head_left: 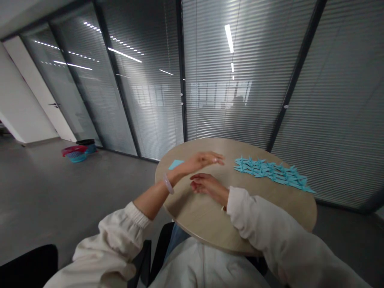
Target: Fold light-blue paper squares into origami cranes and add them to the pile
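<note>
Head view: the left hand (204, 160) is hanging over the middle of the round wooden table (192, 218), palm facing down, its fingers reaching out straight to slightly bent and lying open. The right hand (209, 186) is sitting just nearer the body, pointing leftward across the table, its fingers bending loosely and standing partly apart; whether they are touching the tabletop I cannot tell. Blue folded paper cranes (271, 172) are lying in close rows on the right half of the table, running from beyond the left fingertips toward the right edge. A flat blue paper (175, 164) is lying near the left edge, the left forearm partly covering it. A pale bracelet (168, 184) is circling the left wrist. Off the table, a blue basket with a red liner (75, 153) and a dark-lined bin (87, 145) are standing on the floor beside the glass partition (150, 80).
</note>
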